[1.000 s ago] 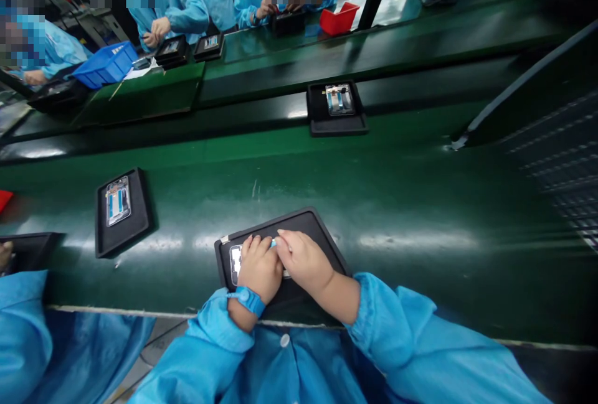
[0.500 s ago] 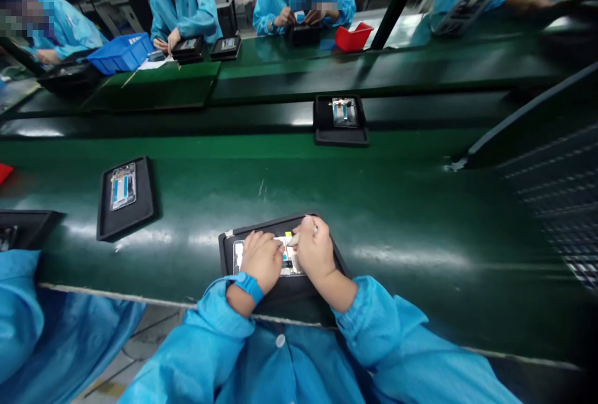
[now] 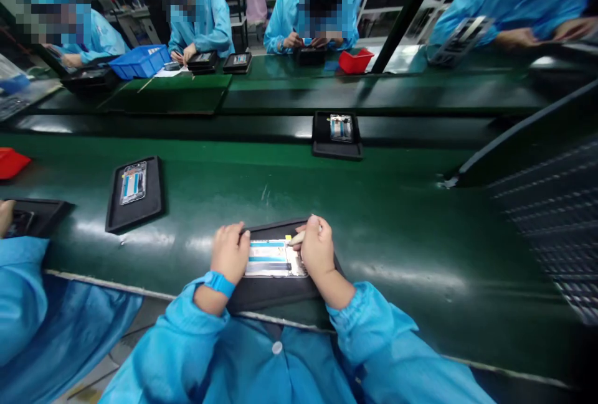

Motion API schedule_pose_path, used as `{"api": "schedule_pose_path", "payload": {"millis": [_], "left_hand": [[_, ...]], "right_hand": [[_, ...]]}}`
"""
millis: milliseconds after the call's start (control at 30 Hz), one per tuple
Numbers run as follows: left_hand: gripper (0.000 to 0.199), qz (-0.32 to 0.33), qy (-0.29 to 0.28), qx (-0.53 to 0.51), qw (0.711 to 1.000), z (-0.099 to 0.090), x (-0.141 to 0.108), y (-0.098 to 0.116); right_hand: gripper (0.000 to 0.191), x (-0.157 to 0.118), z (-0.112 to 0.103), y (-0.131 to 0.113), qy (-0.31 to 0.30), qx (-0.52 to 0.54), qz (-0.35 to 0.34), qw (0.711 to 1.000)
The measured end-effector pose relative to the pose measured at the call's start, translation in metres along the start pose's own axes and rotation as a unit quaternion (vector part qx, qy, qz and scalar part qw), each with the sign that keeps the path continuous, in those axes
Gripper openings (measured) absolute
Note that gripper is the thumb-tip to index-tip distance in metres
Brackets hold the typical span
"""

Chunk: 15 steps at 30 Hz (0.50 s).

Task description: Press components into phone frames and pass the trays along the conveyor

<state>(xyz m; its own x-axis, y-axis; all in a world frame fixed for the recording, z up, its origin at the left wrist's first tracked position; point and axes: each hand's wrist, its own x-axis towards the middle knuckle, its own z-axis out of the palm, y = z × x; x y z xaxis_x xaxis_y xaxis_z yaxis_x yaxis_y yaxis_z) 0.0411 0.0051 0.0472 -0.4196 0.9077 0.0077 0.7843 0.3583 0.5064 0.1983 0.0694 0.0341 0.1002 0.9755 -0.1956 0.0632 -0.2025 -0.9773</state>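
Observation:
A phone assembly (image 3: pixel 268 259), open with blue strips and silvery metal showing, lies in a black tray (image 3: pixel 275 292) in front of me. My left hand (image 3: pixel 228 253) is closed around the tray's left end, its thumb by the phone's edge; its other fingertips are partly hidden. In my right hand (image 3: pixel 318 247) is a pale, slim, stick-like tool (image 3: pixel 298 239), gripped in curled fingers. The tool's tip is close to a small yellow tab (image 3: pixel 288 238) at the phone's upper right; whether it touches I cannot tell. My right hand covers the tray's right end.
Another black tray with a phone assembly (image 3: pixel 134 183) lies to the left, and one more (image 3: pixel 341 128) farther back. A red bin (image 3: pixel 13 162) is at the far left. Co-workers in blue sit across the bench beside a blue bin (image 3: pixel 140 61) and a red bin (image 3: pixel 355 61). A dark mesh panel (image 3: pixel 546 205) stands right.
My left hand has moved left off the phone's middle to the tray's left end, uncovering the blue strips. My right hand stays near the yellow tab with the tool. The view has tilted up slightly.

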Motion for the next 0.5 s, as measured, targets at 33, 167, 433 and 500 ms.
{"api": "schedule_pose_path", "payload": {"millis": [33,167,433,500], "left_hand": [[0.035,-0.033,-0.002,0.004,0.999,-0.005,0.001,-0.008],[0.033,-0.122,-0.066,-0.054,0.989,-0.015,0.002,-0.028],[0.009,-0.198,-0.051,-0.296,0.933,-0.025,-0.022,-0.043],[0.010,-0.225,-0.031,-0.385,0.895,-0.031,-0.029,-0.051]], "right_hand": [[0.043,-0.001,0.000,-0.001,-0.003,0.001,0.004,1.000],[0.043,-0.003,-0.005,-0.002,-0.012,-0.007,0.017,1.000],[0.042,-0.002,-0.021,-0.010,-0.079,-0.041,-0.004,0.996],[0.038,-0.003,-0.028,-0.018,-0.050,-0.026,-0.020,0.998]]}}
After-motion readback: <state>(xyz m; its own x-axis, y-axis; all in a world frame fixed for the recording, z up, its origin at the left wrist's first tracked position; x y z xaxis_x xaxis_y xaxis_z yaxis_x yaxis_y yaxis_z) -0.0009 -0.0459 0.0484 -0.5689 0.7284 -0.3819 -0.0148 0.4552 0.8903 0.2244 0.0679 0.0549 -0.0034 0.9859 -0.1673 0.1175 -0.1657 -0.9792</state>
